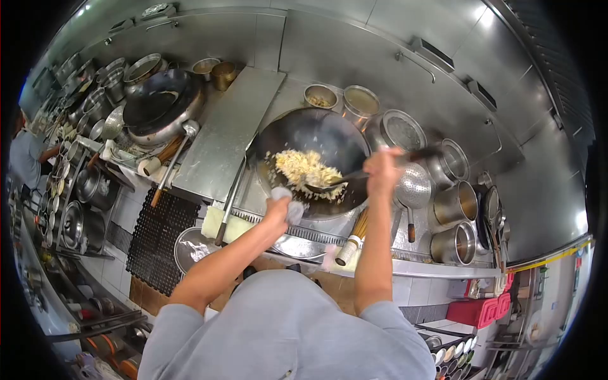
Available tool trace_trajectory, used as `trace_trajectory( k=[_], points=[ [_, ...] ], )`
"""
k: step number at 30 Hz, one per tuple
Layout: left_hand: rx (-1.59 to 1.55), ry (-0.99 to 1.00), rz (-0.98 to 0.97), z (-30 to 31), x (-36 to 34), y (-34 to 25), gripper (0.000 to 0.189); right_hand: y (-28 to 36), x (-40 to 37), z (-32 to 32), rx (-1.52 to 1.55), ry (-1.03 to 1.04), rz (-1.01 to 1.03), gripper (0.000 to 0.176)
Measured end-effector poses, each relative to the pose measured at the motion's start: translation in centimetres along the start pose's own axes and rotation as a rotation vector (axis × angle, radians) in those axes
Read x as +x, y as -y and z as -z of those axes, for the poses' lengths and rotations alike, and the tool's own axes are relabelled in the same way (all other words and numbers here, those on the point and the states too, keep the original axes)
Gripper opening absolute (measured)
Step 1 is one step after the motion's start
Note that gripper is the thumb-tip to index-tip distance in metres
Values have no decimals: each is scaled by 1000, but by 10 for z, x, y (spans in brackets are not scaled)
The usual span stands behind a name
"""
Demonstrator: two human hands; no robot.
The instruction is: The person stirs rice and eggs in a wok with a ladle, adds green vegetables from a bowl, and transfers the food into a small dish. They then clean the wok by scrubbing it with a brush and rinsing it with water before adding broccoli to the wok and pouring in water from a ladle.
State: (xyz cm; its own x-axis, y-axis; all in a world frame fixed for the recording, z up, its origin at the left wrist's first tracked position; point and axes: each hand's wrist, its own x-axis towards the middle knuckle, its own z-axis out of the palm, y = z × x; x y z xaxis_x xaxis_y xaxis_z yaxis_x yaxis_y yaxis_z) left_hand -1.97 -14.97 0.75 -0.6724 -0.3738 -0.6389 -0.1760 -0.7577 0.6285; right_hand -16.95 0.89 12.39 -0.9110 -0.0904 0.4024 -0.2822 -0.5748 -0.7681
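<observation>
Grey shirt point(285, 323) lies nearest, in front of the wok point(310, 126), at whose near-left rim the left hand point(277, 212) grips a bunched pale rag point(294, 208). Blurred, the right hand point(382, 171) closes around the ladle point(324, 188), its head among the rice point(301, 168) inside the wok, while right of the wok lies a perforated skimmer point(413, 185) and nearer stands a metal pot point(453, 246) beyond the skimmer's right side

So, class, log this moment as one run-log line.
left hand: cloth at rim of wok | right hand: grip on long-handled utensil | utensil: head in rice
</observation>
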Motion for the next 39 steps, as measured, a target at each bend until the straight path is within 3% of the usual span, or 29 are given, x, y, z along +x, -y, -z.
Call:
trace_trajectory(
  k=[1,3,5,7,8,9,11,13,14,15,17,20,23,26,28,30,32,34,35,37,39],
  points=[
    [47,59,-120,10,42,26,25,-31,2,4,6,-2,-112,26],
    [101,157,-338,44,60,61,27,-56,33,13,-5,62,-66,28],
    [208,142,-350,96,44,80,28,-17,51,-2,22,72,-59,28],
    [197,-55,-312,96,18,66,25,34,48,-17,-6,87,81,27],
    [241,149,-226,92,18,51,31,45,44,-17,-7,55,102,28],
    [162,168,-178,66,18,34,39,49,44,-16,0,25,134,28],
    [89,85,-146,30,50,21,44,26,45,-9,-1,24,162,29],
    [70,38,-199,13,62,25,49,-32,52,7,-166,-81,-88,28],
    [64,88,-232,15,84,37,51,-65,64,23,-84,82,-111,27],
    [61,141,-269,14,105,46,52,-58,72,8,-124,110,-199,30],
    [111,76,-265,10,115,51,54,-49,78,-20,-185,94,-90,28],
    [74,209,-55,18,122,45,67,-56,81,-28,-104,60,32,25],
    [73,200,79,52,86,32,68,-89,96,-39,-177,198,-100,23],
    [-84,214,-28,107,41,17,43,-80,106,-51,-244,98,-74,23],
    [-163,161,52,160,8,11,42,-103,107,-43,-281,132,5,24],
    [-252,90,7,228,-2,24,41,-111,117,-47,-135,152,-157,24],
    [-293,3,-93,246,-38,21,41,-96,124,-55,-115,144,-215,24],
    [-341,-10,-127,262,-60,20,41,-97,125,-54,-13,43,-51,22],
    [-388,-32,-144,268,-72,28,41,-105,124,-55,-15,50,-69,22],
    [-381,-98,-128,272,-83,37,42,-114,127,-59,-90,119,-168,22],
    [-373,-137,-134,266,-75,31,43,-111,127,-54,-192,111,-133,24]
  ],
)
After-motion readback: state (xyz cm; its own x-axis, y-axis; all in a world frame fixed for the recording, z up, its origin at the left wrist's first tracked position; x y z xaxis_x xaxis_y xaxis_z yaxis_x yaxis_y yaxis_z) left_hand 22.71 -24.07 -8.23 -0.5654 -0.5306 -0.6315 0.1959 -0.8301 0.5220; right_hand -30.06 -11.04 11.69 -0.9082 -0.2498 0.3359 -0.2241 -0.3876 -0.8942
